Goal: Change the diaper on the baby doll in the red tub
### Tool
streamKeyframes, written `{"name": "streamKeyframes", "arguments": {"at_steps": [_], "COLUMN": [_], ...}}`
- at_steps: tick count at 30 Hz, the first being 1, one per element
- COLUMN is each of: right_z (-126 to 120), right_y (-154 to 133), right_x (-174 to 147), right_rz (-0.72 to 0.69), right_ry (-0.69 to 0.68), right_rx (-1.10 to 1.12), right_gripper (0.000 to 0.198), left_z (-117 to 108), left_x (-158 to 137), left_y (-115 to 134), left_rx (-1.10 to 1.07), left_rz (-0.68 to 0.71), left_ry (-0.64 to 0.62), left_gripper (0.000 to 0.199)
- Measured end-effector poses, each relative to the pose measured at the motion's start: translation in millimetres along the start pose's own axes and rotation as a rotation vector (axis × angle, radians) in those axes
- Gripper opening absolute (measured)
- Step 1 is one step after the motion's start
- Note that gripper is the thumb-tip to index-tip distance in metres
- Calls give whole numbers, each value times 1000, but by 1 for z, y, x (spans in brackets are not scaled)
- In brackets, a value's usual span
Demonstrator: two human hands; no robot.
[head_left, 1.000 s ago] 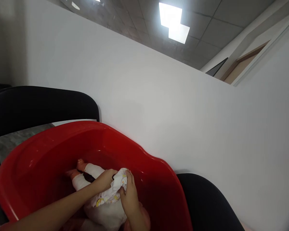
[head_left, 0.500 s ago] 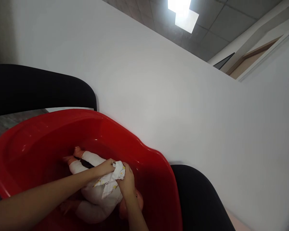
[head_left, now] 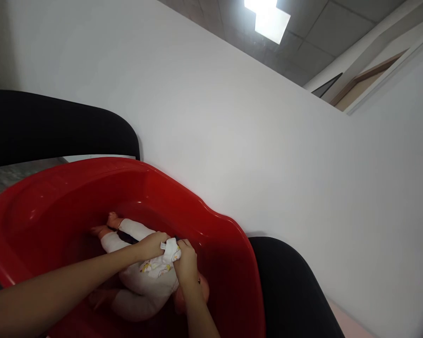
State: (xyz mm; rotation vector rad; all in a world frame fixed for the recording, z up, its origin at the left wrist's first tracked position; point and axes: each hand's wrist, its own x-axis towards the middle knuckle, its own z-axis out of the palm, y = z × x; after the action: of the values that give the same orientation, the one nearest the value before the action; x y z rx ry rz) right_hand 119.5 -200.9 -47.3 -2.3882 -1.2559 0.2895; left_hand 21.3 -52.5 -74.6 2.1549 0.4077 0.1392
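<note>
A baby doll (head_left: 141,288) in white clothing lies in a red plastic baby bathtub (head_left: 229,263), its bare feet toward the far left and its head toward the lower right. Over the doll's chest, both hands grip a small white cloth (head_left: 171,251) with a yellow print and a tag. My left hand (head_left: 154,245) has its fingers closed on the cloth's left edge by the tag. On the right edge, my right hand (head_left: 186,258) is closed as well and partly covers the doll's head. The lower part of the cloth rests on the doll's body.
Black chair backs flank the tub, one chair (head_left: 63,124) at the left and another chair (head_left: 289,281) at the right. A white wall (head_left: 250,141) stands right behind the tub's far rim. Part of a grey floor (head_left: 7,178) shows at the left.
Both hands have shifted slightly left with the cloth. Its hanging lower corner now lies more bunched on the doll's chest. The camera view has moved a little.
</note>
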Motion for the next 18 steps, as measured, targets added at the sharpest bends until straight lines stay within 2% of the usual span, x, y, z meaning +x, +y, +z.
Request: {"name": "streamKeyframes", "arguments": {"at_steps": [3, 8, 14, 18], "right_z": [-1, -5, -3, 1], "right_y": [2, -2, -1, 2], "right_x": [-2, -4, -4, -2], "right_rz": [-17, -14, -35, -21], "right_ry": [10, 13, 65, 101], "right_rx": [53, 50, 84, 149], "right_gripper": [46, 55, 51, 49], "left_z": [-3, -5, -2, 1], "left_x": [-5, -4, -5, -5], "left_y": [3, 8, 0, -8], "left_rx": [124, 258, 283, 245], "left_rz": [-3, -3, 70, 13], "left_ry": [-36, -73, -67, -54], "left_gripper": [16, 25, 29, 34]}}
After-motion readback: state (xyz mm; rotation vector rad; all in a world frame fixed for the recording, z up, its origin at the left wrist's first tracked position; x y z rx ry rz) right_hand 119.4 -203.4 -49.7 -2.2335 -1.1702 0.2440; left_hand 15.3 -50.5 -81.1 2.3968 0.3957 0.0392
